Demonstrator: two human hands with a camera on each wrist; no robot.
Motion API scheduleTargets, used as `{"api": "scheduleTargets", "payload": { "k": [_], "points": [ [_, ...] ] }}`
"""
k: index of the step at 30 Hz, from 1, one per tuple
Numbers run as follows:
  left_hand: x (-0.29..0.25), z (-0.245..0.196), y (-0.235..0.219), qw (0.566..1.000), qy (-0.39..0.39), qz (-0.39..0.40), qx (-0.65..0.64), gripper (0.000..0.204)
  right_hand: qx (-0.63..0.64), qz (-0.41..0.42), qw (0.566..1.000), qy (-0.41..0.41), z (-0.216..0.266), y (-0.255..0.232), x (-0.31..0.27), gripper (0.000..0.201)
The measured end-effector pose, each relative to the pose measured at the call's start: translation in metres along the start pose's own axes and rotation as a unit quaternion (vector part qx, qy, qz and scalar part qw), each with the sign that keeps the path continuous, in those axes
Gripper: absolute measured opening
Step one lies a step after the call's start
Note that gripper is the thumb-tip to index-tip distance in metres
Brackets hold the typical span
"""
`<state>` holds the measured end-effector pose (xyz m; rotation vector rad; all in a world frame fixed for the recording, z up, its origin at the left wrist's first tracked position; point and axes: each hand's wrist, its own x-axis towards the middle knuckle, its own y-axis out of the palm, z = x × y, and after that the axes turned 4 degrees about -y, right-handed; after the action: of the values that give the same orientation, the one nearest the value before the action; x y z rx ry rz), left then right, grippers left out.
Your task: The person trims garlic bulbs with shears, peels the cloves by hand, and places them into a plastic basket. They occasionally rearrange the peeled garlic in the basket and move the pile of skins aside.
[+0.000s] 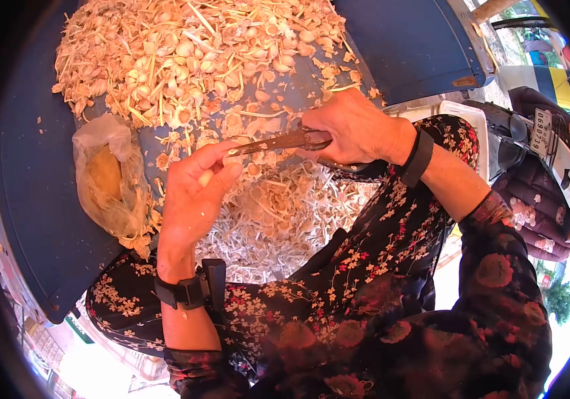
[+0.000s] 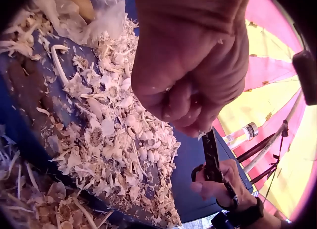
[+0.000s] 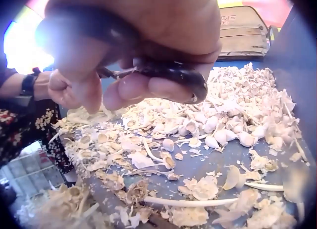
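Black-handled scissors (image 1: 278, 143) lie in my right hand (image 1: 358, 130), whose fingers curl round the handles (image 3: 173, 78). The blades point left and their tips reach the fingertips of my left hand (image 1: 195, 189). That hand pinches a small pale garlic clove (image 1: 233, 153) between thumb and finger, right at the blade tips. Another pale clove (image 1: 205, 177) shows inside the curl of the left fingers. In the left wrist view, the back of the left hand (image 2: 190, 66) hides what it holds.
A large heap of garlic cloves, skins and stalks (image 1: 185, 63) covers the far part of the blue table (image 1: 405, 40). At the left sits a clear plastic bag (image 1: 109, 173) with something brownish inside. Below the hands, a container of trimmings and skins (image 1: 258, 226) stands between the person's knees.
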<state>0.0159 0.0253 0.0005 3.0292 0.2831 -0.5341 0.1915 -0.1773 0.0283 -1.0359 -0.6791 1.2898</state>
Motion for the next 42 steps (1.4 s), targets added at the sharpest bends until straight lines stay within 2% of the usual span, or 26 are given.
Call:
{"api": "scheduleTargets", "payload": {
  "k": [2, 3, 4, 5, 7, 8, 10, 11, 13, 16, 19, 22, 23, 24, 26, 27, 30, 31, 34, 36, 38, 42],
  "points": [
    [-0.001, -0.003, 0.001, 0.999, 0.024, 0.002, 0.029, 0.022, 0.084, 0.029, 0.996, 0.029, 0.001, 0.008, -0.003, 0.043],
    [0.001, -0.005, 0.001, 0.995, 0.059, 0.008, 0.080, 0.020, 0.142, 0.049, 0.987, 0.051, 0.003, 0.009, -0.004, 0.044],
    [0.002, -0.006, 0.005, 0.998, 0.044, 0.002, 0.043, 0.020, 0.202, 0.067, 0.974, 0.071, 0.003, 0.012, -0.004, 0.046],
    [0.001, -0.006, 0.007, 1.000, 0.029, -0.007, 0.007, 0.021, 0.249, 0.046, 0.965, 0.064, -0.003, 0.019, -0.004, 0.048],
    [0.002, -0.006, 0.008, 0.995, -0.030, -0.017, -0.095, 0.021, 0.260, -0.091, 0.945, 0.177, -0.020, 0.018, 0.007, 0.045],
    [0.004, -0.004, 0.008, 0.985, -0.021, -0.008, -0.170, 0.019, 0.264, -0.160, 0.923, 0.229, -0.034, 0.016, 0.013, 0.043],
    [0.008, 0.002, 0.007, 0.949, -0.008, 0.011, -0.314, 0.015, 0.137, -0.256, 0.916, 0.276, -0.077, 0.008, 0.029, 0.036],
    [0.010, 0.005, 0.007, 0.943, 0.008, 0.031, -0.332, 0.009, 0.126, -0.267, 0.905, 0.305, -0.098, 0.009, 0.034, 0.033],
    [0.012, 0.009, 0.010, 0.934, -0.011, 0.031, -0.354, 0.008, 0.108, -0.285, 0.882, 0.360, -0.125, 0.016, 0.047, 0.028],
    [0.014, 0.017, 0.016, 0.944, -0.045, 0.013, -0.328, 0.010, 0.229, -0.284, 0.845, 0.392, -0.125, 0.023, 0.057, 0.024],
    [0.016, 0.021, 0.024, 0.961, -0.080, -0.039, -0.262, 0.019, 0.313, -0.298, 0.826, 0.363, -0.093, 0.007, 0.052, 0.021],
    [0.020, 0.017, 0.039, 0.971, -0.042, -0.094, -0.214, 0.024, 0.330, -0.268, 0.867, 0.260, -0.044, 0.004, 0.041, 0.022],
    [0.019, 0.015, 0.040, 0.978, -0.034, -0.077, -0.193, 0.034, 0.303, -0.250, 0.887, 0.241, -0.018, 0.004, 0.040, 0.023],
    [0.020, 0.013, 0.044, 0.979, -0.030, -0.081, -0.187, 0.034, 0.275, -0.233, 0.906, 0.221, 0.005, 0.006, 0.041, 0.023],
    [0.016, 0.011, 0.047, 0.980, -0.021, -0.090, -0.176, 0.034, 0.245, -0.251, 0.925, 0.148, 0.032, 0.017, 0.044, 0.025],
    [0.012, 0.011, 0.044, 0.979, -0.016, -0.087, -0.182, 0.032, 0.240, -0.257, 0.924, 0.151, 0.043, 0.020, 0.047, 0.032],
    [0.004, 0.015, 0.034, 0.967, -0.016, -0.110, -0.227, 0.024, 0.355, -0.184, 0.905, 0.144, 0.048, 0.015, 0.042, 0.038],
    [0.000, 0.010, 0.031, 0.956, -0.032, -0.101, -0.274, 0.022, 0.336, -0.163, 0.916, 0.148, 0.044, 0.014, 0.038, 0.045],
    [0.002, 0.004, 0.031, 0.925, -0.031, -0.159, -0.344, 0.022, 0.141, -0.106, 0.972, 0.152, 0.048, 0.000, 0.019, 0.050],
    [0.003, 0.009, 0.030, 0.917, -0.022, -0.161, -0.364, 0.022, 0.064, -0.096, 0.985, 0.127, 0.047, 0.010, 0.011, 0.053],
    [0.003, 0.011, 0.028, 0.919, 0.004, -0.146, -0.368, 0.021, 0.017, -0.093, 0.988, 0.125, 0.050, 0.018, 0.009, 0.053],
    [0.000, 0.012, 0.028, 0.924, -0.001, -0.137, -0.357, 0.023, 0.051, -0.047, 0.985, 0.160, 0.053, 0.015, 0.011, 0.053]
  ]
}}
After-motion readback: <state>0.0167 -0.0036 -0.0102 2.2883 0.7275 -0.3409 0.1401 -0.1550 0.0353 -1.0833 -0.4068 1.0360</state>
